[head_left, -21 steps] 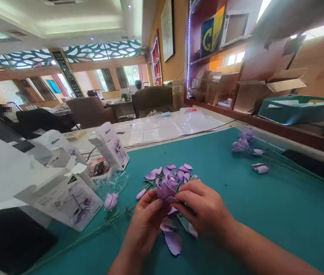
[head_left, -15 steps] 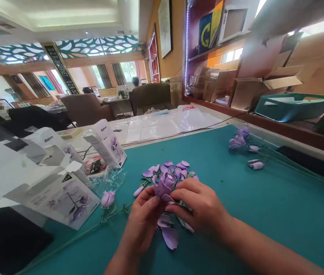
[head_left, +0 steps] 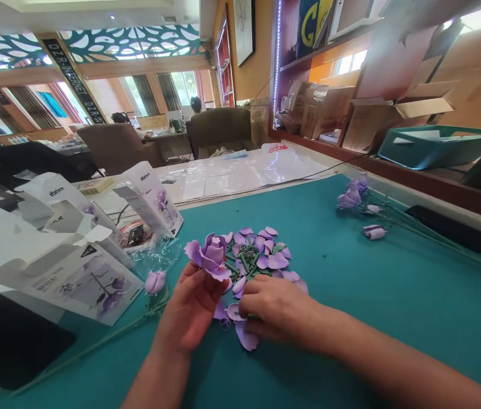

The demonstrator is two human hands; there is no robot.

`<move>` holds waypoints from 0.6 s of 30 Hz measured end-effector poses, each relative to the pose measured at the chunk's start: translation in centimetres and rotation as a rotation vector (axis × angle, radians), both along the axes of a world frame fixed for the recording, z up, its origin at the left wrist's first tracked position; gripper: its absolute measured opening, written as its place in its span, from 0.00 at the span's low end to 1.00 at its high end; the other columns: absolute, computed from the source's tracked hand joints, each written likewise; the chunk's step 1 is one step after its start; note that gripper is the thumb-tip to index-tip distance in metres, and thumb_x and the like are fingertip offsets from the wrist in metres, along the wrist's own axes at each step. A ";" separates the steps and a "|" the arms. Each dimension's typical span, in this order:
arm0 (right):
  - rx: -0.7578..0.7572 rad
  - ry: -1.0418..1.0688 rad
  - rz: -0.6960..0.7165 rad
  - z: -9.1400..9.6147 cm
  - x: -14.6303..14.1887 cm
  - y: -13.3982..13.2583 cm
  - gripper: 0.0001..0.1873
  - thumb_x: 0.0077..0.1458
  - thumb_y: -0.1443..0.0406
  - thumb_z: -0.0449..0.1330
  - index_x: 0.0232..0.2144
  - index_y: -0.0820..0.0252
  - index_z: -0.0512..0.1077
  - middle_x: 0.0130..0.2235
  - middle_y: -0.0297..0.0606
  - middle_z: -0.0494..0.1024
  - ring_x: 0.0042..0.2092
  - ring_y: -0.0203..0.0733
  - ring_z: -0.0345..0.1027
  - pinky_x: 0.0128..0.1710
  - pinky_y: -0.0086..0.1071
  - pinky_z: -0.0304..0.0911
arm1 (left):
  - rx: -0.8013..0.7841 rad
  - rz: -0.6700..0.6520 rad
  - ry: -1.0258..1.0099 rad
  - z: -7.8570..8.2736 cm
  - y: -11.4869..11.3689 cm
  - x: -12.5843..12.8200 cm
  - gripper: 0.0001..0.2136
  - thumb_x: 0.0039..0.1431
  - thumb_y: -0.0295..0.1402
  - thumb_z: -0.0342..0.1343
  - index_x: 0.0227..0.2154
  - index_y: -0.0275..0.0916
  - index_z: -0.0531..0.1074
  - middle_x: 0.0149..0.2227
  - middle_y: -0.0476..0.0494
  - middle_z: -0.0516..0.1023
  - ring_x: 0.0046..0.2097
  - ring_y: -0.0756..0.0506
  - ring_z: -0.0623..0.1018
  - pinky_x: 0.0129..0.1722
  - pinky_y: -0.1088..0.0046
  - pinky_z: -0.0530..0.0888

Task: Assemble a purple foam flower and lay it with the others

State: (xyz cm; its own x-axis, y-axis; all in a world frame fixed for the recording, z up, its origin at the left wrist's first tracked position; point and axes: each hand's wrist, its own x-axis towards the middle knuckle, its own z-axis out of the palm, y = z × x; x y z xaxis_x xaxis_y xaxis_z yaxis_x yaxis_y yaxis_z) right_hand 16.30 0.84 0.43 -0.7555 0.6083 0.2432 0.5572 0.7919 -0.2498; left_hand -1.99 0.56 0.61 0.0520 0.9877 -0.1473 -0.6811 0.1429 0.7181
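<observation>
A partly built purple toy flower (head_left: 209, 255) with spread outer petals is in my left hand (head_left: 189, 309), which grips it from below with closed fingers. Over the near side of the loose parts is my right hand (head_left: 272, 307), its fingers curled downward and together; whatever lies between the fingertips is hidden. Pale purple petals (head_left: 247, 336) lie right beside those fingertips. Beyond both hands spreads a heap of purple petals (head_left: 277, 261) and green stem pieces (head_left: 246, 264) on the green mat (head_left: 342, 341).
To the left stand opened flower boxes (head_left: 95, 284), crumpled clear plastic (head_left: 161, 253) and a long-stemmed purple bud (head_left: 155, 281). Finished purple flowers (head_left: 350, 197) and a black tray-like object (head_left: 453, 227) rest at the far right. A white plastic-covered surface (head_left: 231, 173) borders the mat's back edge.
My hands have parted. The left one carried the flower left and tilted it, showing its wide petals; the right one let go of the flower and moved down to the loose petals.
</observation>
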 end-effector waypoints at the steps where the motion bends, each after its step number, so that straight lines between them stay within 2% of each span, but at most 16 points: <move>1: -0.017 -0.068 0.019 -0.2 -0.4 -0.3 0.02 0.54 0.66 0.61 0.30 0.59 0.72 0.34 0.36 0.75 0.34 0.39 0.67 0.30 0.29 0.58 | 0.005 -0.004 -0.012 0.0 0.0 0.0 0.18 0.37 0.29 0.72 0.35 0.41 0.77 0.32 0.50 0.82 0.32 0.50 0.79 0.33 0.74 0.79; 6: -0.079 -0.254 -0.009 -1.0 -1.7 -1.5 0.17 0.46 0.57 0.67 0.35 0.63 0.71 0.36 0.41 0.75 0.36 0.46 0.67 0.30 0.33 0.60 | 0.031 -0.028 -0.055 0.0 -0.1 -0.2 0.19 0.38 0.30 0.72 0.37 0.43 0.77 0.33 0.50 0.82 0.33 0.49 0.80 0.34 0.73 0.80; 11: -0.013 -0.234 -0.039 -3.0 -2.2 -2.0 0.10 0.51 0.65 0.60 0.37 0.62 0.71 0.34 0.42 0.75 0.36 0.46 0.68 0.31 0.34 0.62 | 0.029 -0.045 -0.076 0.0 -0.1 -0.3 0.15 0.39 0.30 0.71 0.34 0.43 0.77 0.33 0.50 0.82 0.31 0.50 0.80 0.32 0.74 0.79; 13: -0.013 -0.237 -0.036 -3.4 -2.3 -2.2 0.09 0.53 0.68 0.57 0.38 0.62 0.71 0.35 0.43 0.75 0.36 0.45 0.68 0.32 0.34 0.62 | 0.016 -0.045 -0.087 0.1 -0.2 -0.3 0.17 0.38 0.30 0.72 0.35 0.44 0.77 0.33 0.51 0.82 0.32 0.50 0.80 0.32 0.75 0.79; 18: -0.128 -0.223 -0.018 -2.5 -2.2 -2.3 0.11 0.50 0.69 0.57 0.39 0.62 0.71 0.37 0.44 0.74 0.35 0.44 0.68 0.31 0.33 0.62 | -0.030 -0.033 -0.108 0.2 -0.5 -0.3 0.23 0.37 0.28 0.72 0.40 0.47 0.76 0.35 0.52 0.82 0.31 0.50 0.80 0.31 0.76 0.78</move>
